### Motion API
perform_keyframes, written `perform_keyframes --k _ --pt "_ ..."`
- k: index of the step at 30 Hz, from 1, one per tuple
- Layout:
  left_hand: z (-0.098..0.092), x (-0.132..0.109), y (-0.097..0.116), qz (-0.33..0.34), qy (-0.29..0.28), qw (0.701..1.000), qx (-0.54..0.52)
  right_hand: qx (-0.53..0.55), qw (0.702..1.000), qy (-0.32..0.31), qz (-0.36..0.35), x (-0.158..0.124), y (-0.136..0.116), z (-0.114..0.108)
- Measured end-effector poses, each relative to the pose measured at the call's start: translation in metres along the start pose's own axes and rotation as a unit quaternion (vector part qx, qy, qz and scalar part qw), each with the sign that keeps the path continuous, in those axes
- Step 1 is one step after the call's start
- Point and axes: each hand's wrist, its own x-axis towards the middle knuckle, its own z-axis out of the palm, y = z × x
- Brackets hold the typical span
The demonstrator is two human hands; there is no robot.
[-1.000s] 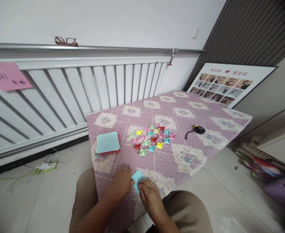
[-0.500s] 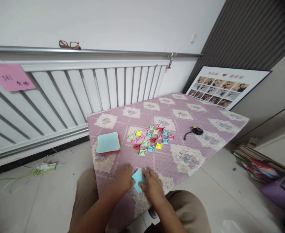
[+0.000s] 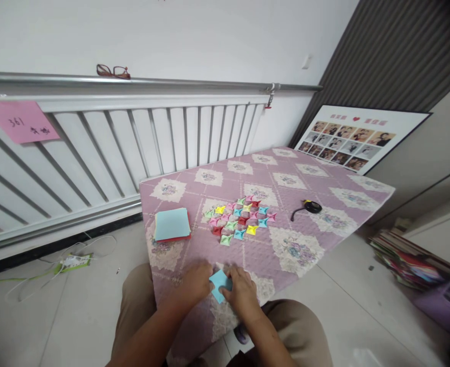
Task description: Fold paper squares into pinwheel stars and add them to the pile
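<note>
A small light-blue paper square (image 3: 219, 283) lies at the near edge of a table under a pink quilted cloth (image 3: 286, 204). My left hand (image 3: 195, 283) pinches its left side and my right hand (image 3: 241, 291) pinches its right side, both with fingers curled onto the paper. Farther back on the cloth sits a cluster of several small folded paper pieces (image 3: 240, 219) in pink, yellow, green, blue and red. A stack of paper sheets (image 3: 171, 225), light blue on top and red beneath, lies at the left of the table.
A black tape measure (image 3: 309, 206) lies on the cloth's right part. A white radiator (image 3: 133, 148) runs behind the table, with glasses (image 3: 113, 71) on its pipe and a pink note (image 3: 20, 127). A photo board (image 3: 355, 137) leans at right; books (image 3: 404, 257) pile on the floor.
Both hands have shifted slightly up the cloth with the blue paper, and the paper now looks smaller and more folded between them.
</note>
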Motion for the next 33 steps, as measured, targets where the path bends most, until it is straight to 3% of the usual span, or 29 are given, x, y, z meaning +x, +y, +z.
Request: perform_keyframes --k 14,21,29,33 --pt "0.001 -0.005 -0.006 0.038 -0.004 0.997 -0.064 0.068 0.993 -0.075 -0.055 0.018 0.012 -0.011" --pt "-0.004 -0.007 -0.008 0.043 -0.007 0.996 -0.081 0.094 0.986 -0.076 -0.112 0.024 0.017 -0.012" --pt "-0.029 -0.021 0.000 0.075 0.096 0.992 -0.033 0.081 0.974 0.009 -0.213 0.027 0.001 -0.025" --pt "-0.025 -0.036 0.002 0.100 0.129 0.986 0.021 0.048 0.967 0.067 -0.241 0.016 -0.002 -0.017"
